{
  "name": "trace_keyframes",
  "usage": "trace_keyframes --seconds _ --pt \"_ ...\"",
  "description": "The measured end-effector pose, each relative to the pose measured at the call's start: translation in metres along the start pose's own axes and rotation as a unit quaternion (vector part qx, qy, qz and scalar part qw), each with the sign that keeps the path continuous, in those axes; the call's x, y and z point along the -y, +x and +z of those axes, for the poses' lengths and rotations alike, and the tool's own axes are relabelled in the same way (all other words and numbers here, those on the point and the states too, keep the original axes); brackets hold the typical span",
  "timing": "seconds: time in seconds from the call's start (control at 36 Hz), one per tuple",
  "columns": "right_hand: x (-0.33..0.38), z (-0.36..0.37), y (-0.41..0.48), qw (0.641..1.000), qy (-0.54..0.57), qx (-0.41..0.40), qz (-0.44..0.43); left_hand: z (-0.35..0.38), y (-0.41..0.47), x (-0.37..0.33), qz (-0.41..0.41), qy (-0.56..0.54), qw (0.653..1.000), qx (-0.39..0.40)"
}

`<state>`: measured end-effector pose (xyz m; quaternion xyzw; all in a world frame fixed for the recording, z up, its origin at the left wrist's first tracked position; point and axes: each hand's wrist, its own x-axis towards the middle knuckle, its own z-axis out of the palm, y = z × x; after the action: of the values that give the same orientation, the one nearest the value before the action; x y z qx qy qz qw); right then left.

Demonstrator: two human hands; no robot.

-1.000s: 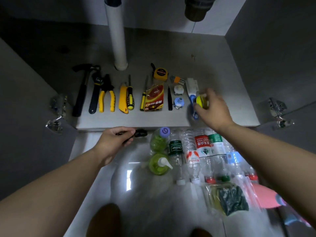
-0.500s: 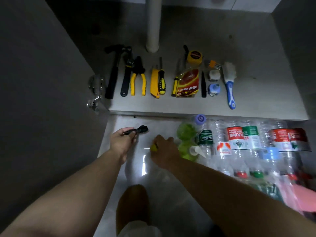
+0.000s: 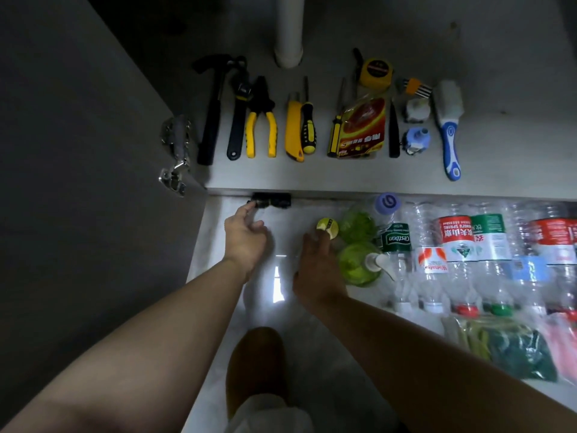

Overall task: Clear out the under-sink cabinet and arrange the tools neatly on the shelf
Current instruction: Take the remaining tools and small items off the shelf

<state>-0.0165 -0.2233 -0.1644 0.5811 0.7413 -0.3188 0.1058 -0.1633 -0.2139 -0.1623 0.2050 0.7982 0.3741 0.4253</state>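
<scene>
Showing "Cestbon" and "SPRING", bottles (image 3: pixel 394 237) lie on the floor (image 3: pixel 312 354). Both grips have loosened: left hand (image 3: pixel 246 237) touches the black piece (image 3: pixel 271 200) at the shelf (image 3: pixel 312 179) edge, right hand (image 3: pixel 318 273) rests slack fingers on the yellow roll (image 3: pixel 328 227).

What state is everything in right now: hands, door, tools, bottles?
Left hand: open, fingertip at black piece on floor.
Right hand: open, fingertip on yellow roll.
Pliers: closed, flat on shelf.
Tape measure: retracted.
Bottles: capped, lying on floor.
Door: open.
</scene>
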Motion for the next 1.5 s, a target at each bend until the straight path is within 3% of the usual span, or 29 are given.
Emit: trace_keyframes --seconds 0.25,0.33,0.5,0.64,0.86,0.94,1.03,1.08,1.17,1.22,1.31,1.42,1.5 --pt "-0.004 -0.001 0.011 0.997 -0.04 0.064 0.011 0.007 0.0 -0.003 0.058 0.175 0.981 0.056" --pt "-0.005 -0.008 0.019 0.998 -0.006 0.068 0.016 0.011 0.007 -0.004 0.062 0.201 0.974 0.079" --pt "0.006 -0.018 0.038 0.993 -0.077 0.088 0.003 0.017 0.009 -0.008 0.097 0.248 0.954 0.139" --pt "0.002 -0.014 0.036 0.987 -0.127 0.098 -0.002 0.015 0.009 -0.007 0.089 0.25 0.956 0.126" --pt "-0.007 -0.007 0.003 0.993 -0.065 0.097 -0.036 0.009 0.001 -0.008 0.113 0.241 0.96 0.085" --pt "-0.008 -0.024 -0.01 0.995 0.02 0.096 -0.015 0.01 -0.007 -0.016 0.129 0.194 0.967 0.098" --pt "-0.007 -0.055 -0.019 0.986 0.099 0.125 -0.039 0.008 -0.016 -0.033 0.199 0.209 0.95 0.117" --pt "-0.002 -0.084 -0.026 0.959 0.197 0.203 -0.021 0.006 -0.021 -0.05 0.238 0.22 0.937 0.13" --pt "0.001 -0.138 -0.034 0.909 0.338 0.244 -0.023 0.005 -0.029 -0.084 0.311 0.237 0.911 0.128" --pt "-0.003 -0.175 -0.034 0.908 0.364 0.199 -0.046 0.008 -0.034 -0.108 0.36 0.27 0.884 0.123" --pt "-0.021 -0.218 -0.028 0.934 0.35 0.038 -0.057 0.017 -0.041 -0.137 0.411 0.299 0.85 0.138" --pt "-0.072 -0.245 0.004 0.946 0.282 -0.15 0.048 0.034 -0.044 -0.156 0.421 0.298 0.84 0.165" --pt "-0.112 -0.25 0.027 0.957 0.188 -0.177 0.132 0.049 -0.038 -0.163 0.409 0.298 0.843 0.184"
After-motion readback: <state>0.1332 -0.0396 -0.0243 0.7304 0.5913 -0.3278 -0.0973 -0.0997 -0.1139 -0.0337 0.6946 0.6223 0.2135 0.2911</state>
